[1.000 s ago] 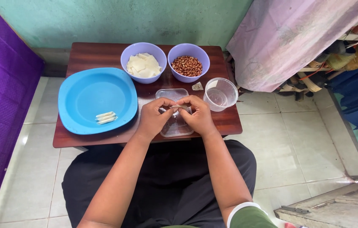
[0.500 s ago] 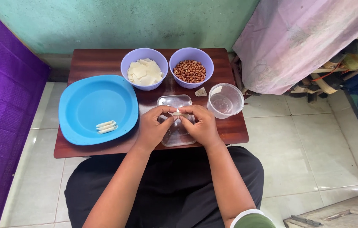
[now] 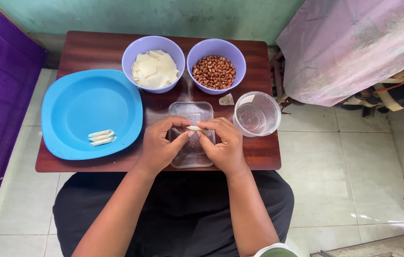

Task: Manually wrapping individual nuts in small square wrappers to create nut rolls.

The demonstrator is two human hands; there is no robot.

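Wrapper roll [image 3: 194, 128] pinched at both ends by left hand [image 3: 161, 147] and right hand [image 3: 225, 145], unchanged from earlier, over clear tray [image 3: 192, 157]; three finished rolls [image 3: 101, 137] at 9 o'clock.

Both arms are bare from the elbows down, no sleeves, no watch, no rings on the left hand [image 3: 160, 148] or the right hand [image 3: 224, 147]. Black clothing covers the lap. There's a scrap of green fabric with a white edge at the bottom.
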